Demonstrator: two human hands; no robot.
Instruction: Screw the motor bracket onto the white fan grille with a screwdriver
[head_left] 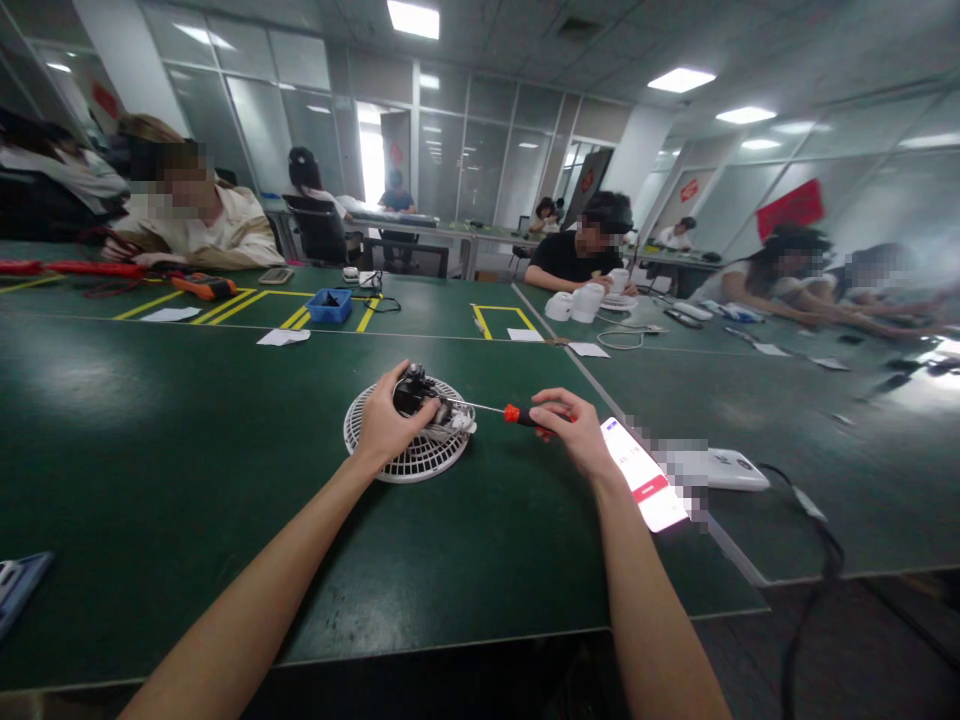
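2 hands are seen above the green desk (pixel 187 500), near the centre of the frame. A black part (pixel 409 395) is held by the left hand (pixel 390 428), its fingers clamped around it, over a round white grille (pixel 420 467) laid flat on the desk just left of centre. A red-and-black screwdriver (pixel 517 413) is gripped by the right hand (pixel 568 425), its fingers closed on the handle, and its shaft is pointed leftward at the part. Whether the tip is seated in a screw cannot be told, as that spot is small and partly covered by the left thumb.

If the tip were poorly seated, it could be skidded off under pressure and the thumb, placed right beside it, could be jabbed. If the left grip were loosened during a turn, the part could be twisted and tipped over on the grille. The pale bundle (pixel 456 425) by the grille's right edge could be snagged by the shaft. The lit phone (pixel 637 480), right of centre, could be knocked by a rightward swing of the forearm.
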